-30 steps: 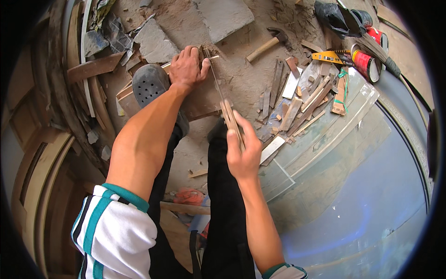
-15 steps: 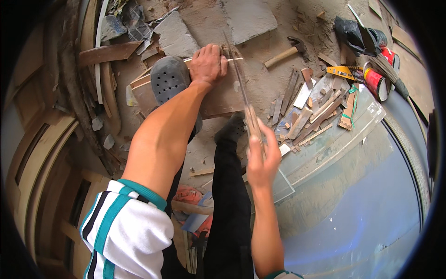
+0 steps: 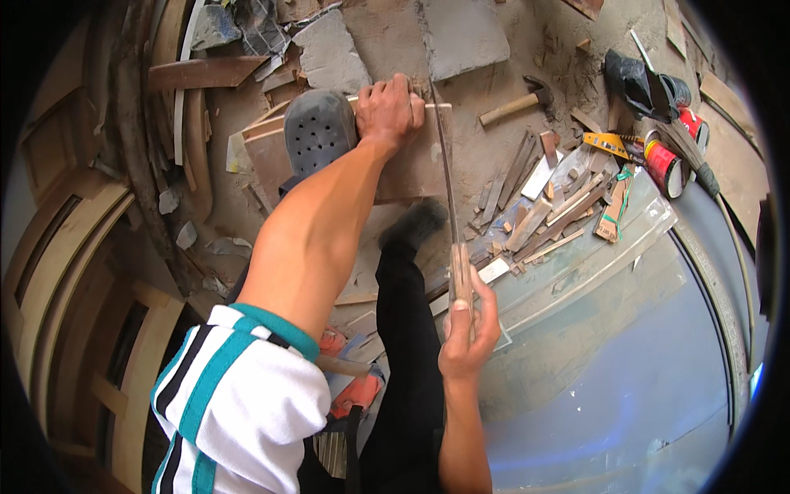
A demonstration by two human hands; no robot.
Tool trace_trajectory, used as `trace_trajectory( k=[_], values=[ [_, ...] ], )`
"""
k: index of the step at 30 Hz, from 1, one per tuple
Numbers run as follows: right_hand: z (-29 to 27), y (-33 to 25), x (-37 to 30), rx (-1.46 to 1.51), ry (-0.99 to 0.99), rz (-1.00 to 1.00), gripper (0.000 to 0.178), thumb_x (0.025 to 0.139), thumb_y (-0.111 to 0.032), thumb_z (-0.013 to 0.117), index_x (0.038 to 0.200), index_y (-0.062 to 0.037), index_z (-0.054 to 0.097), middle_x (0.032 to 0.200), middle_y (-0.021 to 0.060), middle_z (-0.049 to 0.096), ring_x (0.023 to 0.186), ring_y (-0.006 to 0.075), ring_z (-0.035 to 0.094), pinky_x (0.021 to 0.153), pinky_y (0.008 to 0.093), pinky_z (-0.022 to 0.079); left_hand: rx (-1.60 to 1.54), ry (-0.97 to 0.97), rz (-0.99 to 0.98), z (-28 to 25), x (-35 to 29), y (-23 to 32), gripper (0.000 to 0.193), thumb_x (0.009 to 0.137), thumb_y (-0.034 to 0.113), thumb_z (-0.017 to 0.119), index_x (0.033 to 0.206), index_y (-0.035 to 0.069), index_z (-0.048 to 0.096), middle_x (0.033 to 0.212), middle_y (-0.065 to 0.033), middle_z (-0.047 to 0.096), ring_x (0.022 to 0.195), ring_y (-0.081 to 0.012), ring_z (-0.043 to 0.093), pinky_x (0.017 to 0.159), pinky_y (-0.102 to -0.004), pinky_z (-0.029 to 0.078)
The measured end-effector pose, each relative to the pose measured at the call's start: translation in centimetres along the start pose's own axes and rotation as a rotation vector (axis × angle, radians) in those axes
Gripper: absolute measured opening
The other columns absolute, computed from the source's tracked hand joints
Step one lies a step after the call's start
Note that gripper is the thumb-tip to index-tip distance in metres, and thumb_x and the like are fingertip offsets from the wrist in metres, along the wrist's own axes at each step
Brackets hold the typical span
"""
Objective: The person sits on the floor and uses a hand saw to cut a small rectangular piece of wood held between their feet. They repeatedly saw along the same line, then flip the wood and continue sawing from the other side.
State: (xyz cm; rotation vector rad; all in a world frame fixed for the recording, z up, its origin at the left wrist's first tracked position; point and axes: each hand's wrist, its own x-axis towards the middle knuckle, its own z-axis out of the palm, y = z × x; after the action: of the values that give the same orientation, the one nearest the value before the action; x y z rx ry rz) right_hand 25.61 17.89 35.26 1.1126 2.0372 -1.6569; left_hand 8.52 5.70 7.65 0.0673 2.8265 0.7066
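Note:
My right hand (image 3: 471, 333) is wrapped around the wooden handle of a handsaw (image 3: 448, 181). The saw's long thin blade runs away from me and crosses the strip along the board's far edge, close to its right end. My left hand (image 3: 387, 114) grips the far edge of a brown wooden board (image 3: 407, 169), its fingers curled over and partly hidden, a little left of the blade. A grey clog (image 3: 318, 132) on one foot presses on the board beside that hand. My other foot (image 3: 420, 224) stands on the ground just nearer than the board.
A hammer (image 3: 517, 102) lies at the far right of the board. Wood offcuts (image 3: 559, 206) are heaped to the right, by a large glass sheet (image 3: 601, 346). Cans (image 3: 662, 165) stand beyond. Concrete slabs (image 3: 465, 37) lie ahead; wooden frames (image 3: 74, 247) lean at the left.
My right hand has drawn the saw back toward me, so its handle sits lower and more of the blade shows. My left hand still holds the board; the whole view has shifted slightly.

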Motion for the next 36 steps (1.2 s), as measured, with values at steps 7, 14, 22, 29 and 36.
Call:
trace_trajectory(
  k=[7, 14, 22, 29, 36],
  values=[
    [3.5, 0.2, 7.7, -0.143, -0.008, 0.018, 0.039, 0.1, -0.016, 0.054, 0.133, 0.0061, 0.057, 0.118, 0.0259, 0.068, 0.108, 0.031, 0.068, 0.093, 0.0374, 0.052, -0.012, 0.024, 0.033, 0.0, 0.5, 0.0, 0.024, 0.087, 0.026, 0.052, 0.097, 0.006, 0.059, 0.091, -0.0189, 0.069, 0.093, -0.0369, 0.066, 0.089, -0.0512, 0.045],
    [2.2, -0.8, 5.2, -0.134, 0.022, 0.056, 0.039, 0.1, -0.017, 0.054, 0.133, 0.0035, 0.058, 0.118, 0.022, 0.07, 0.104, 0.0278, 0.069, 0.089, 0.0379, 0.052, -0.014, 0.01, 0.039, -0.3, 0.0, 0.3, 0.025, 0.086, 0.027, 0.052, 0.097, 0.005, 0.058, 0.09, -0.0182, 0.068, 0.092, -0.0365, 0.066, 0.089, -0.0507, 0.045],
    [1.0, -1.9, 0.8, -0.07, 0.038, 0.18, 0.039, 0.104, -0.02, 0.051, 0.134, 0.0035, 0.059, 0.118, 0.0196, 0.071, 0.101, 0.0275, 0.07, 0.086, 0.0386, 0.053, -0.012, -0.024, -0.011, -0.8, 0.0, 0.0, 0.027, 0.089, 0.029, 0.051, 0.099, 0.006, 0.058, 0.093, -0.0204, 0.069, 0.094, -0.0378, 0.066, 0.091, -0.0514, 0.045],
    [5.6, 1.4, 9.1, -0.294, 0.152, -0.244, 0.041, 0.102, -0.026, 0.056, 0.126, 0.0081, 0.06, 0.104, 0.025, 0.072, 0.093, 0.0282, 0.072, 0.081, 0.0393, 0.054, -0.028, -0.025, 0.001, 0.1, 0.1, 0.6, 0.029, 0.091, 0.032, 0.049, 0.1, 0.006, 0.058, 0.089, -0.0212, 0.07, 0.089, -0.039, 0.067, 0.092, -0.051, 0.045],
    [3.8, -1.5, 9.9, -0.172, 0.021, 0.163, 0.046, 0.098, -0.043, 0.062, 0.087, 0.0016, 0.064, 0.066, 0.0097, 0.067, 0.062, 0.0177, 0.062, 0.063, 0.0318, 0.048, -0.005, -0.004, -0.014, -0.2, -0.3, 0.0, 0.029, 0.091, 0.034, 0.049, 0.101, 0.008, 0.059, 0.088, -0.0193, 0.071, 0.09, -0.0379, 0.068, 0.092, -0.0504, 0.045]
  ],
)
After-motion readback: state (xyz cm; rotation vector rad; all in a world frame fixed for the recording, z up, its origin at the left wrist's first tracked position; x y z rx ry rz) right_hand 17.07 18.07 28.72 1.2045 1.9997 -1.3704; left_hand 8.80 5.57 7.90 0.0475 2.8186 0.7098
